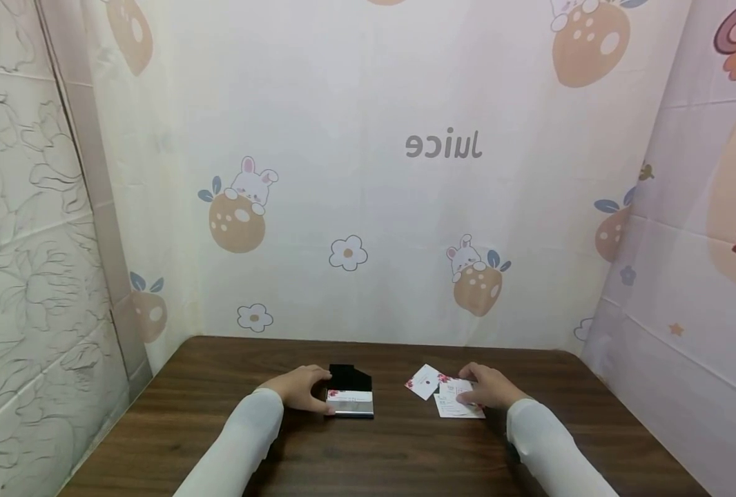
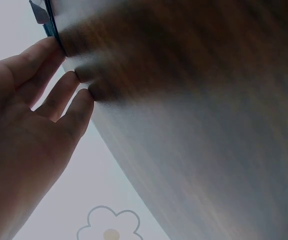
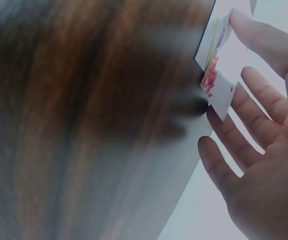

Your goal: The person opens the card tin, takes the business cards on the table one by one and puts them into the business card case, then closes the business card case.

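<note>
An opened business card case (image 1: 354, 407) lies on the table, its black lid (image 1: 351, 378) folded back away from me and a white card with red flowers in it. My left hand (image 1: 298, 388) holds the case at its left side, thumb by the near corner and fingers by the lid. Further right, my right hand (image 1: 492, 388) pinches a white flowered business card (image 1: 450, 386) over other cards. One card (image 1: 461, 411) shows beneath it, and another card (image 1: 424, 382) lies tilted to its left. In the right wrist view, the thumb (image 3: 264, 37) presses the card's face.
Dark brown wood makes up the tabletop (image 1: 380, 455). Behind it hangs a pale curtain (image 1: 355, 186) printed with rabbits, fruit and flowers. Patterned white panels (image 1: 26, 207) stand at the left, and a printed sheet (image 1: 672, 262) covers the right side.
</note>
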Action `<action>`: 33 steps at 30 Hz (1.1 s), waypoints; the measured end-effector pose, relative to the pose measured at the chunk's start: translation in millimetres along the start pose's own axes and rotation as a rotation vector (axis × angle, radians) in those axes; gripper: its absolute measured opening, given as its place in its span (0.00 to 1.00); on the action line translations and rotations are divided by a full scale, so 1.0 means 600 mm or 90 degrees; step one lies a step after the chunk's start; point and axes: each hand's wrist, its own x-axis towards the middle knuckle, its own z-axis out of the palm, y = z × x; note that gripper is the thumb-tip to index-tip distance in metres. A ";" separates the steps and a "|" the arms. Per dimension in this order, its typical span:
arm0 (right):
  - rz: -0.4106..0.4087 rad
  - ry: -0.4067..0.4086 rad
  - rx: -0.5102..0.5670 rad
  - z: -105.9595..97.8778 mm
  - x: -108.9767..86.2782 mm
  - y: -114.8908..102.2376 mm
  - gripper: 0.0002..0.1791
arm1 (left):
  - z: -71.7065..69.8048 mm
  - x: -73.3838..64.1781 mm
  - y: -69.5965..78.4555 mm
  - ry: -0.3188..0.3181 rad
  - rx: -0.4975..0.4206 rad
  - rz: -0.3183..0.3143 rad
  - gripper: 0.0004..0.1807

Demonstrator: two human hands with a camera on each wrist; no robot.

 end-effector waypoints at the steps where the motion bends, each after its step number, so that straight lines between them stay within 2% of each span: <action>1: -0.004 0.002 0.003 0.000 0.000 0.001 0.27 | -0.001 -0.001 0.001 0.000 0.000 -0.001 0.42; 7: -0.035 0.022 0.018 0.003 0.000 0.007 0.20 | 0.000 -0.006 0.009 -0.002 -0.003 -0.009 0.42; 15: -0.050 0.045 0.035 -0.001 -0.008 0.010 0.11 | 0.003 -0.011 0.014 0.001 -0.003 -0.014 0.42; 21: -0.049 0.054 0.046 -0.004 -0.013 0.010 0.09 | 0.004 -0.014 0.018 0.005 -0.002 -0.015 0.42; 28: -0.023 0.044 0.083 -0.008 -0.017 0.014 0.10 | 0.006 -0.014 0.020 0.005 -0.009 -0.014 0.42; 33: -0.029 0.042 0.095 -0.014 -0.018 0.014 0.10 | 0.004 -0.016 0.022 0.002 -0.006 -0.014 0.42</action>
